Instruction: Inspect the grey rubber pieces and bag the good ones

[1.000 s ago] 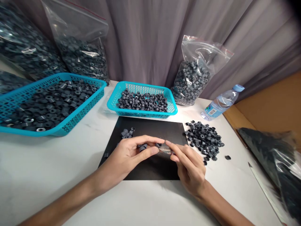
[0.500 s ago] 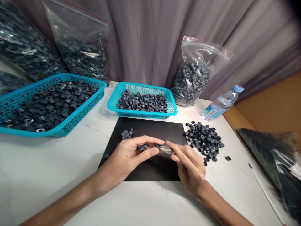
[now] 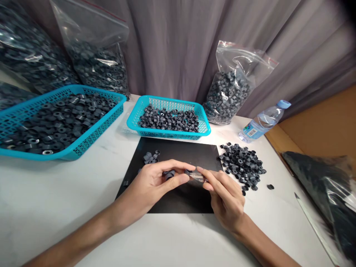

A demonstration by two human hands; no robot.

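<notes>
My left hand pinches a small dark grey plastic ring between thumb and forefinger. More grey rings rest in the curl of the same hand. My right hand is closed on a small knife-like tool with a thin, shiny, pointed blade. Its tip meets the pinched ring; the handle is mostly covered by my fingers. Both hands are above a black mat. A little cluster of grey rings lies on the mat beyond my left hand.
A heap of dark rings spreads right of the mat. Behind stand a blue basket and, leftward, a larger one, both holding rings. Clear bags of rings, a water bottle and a dark plastic bag surround the workspace.
The view has shifted very slightly. Both hands keep nearly the same pose, with the blade still at the ring.
</notes>
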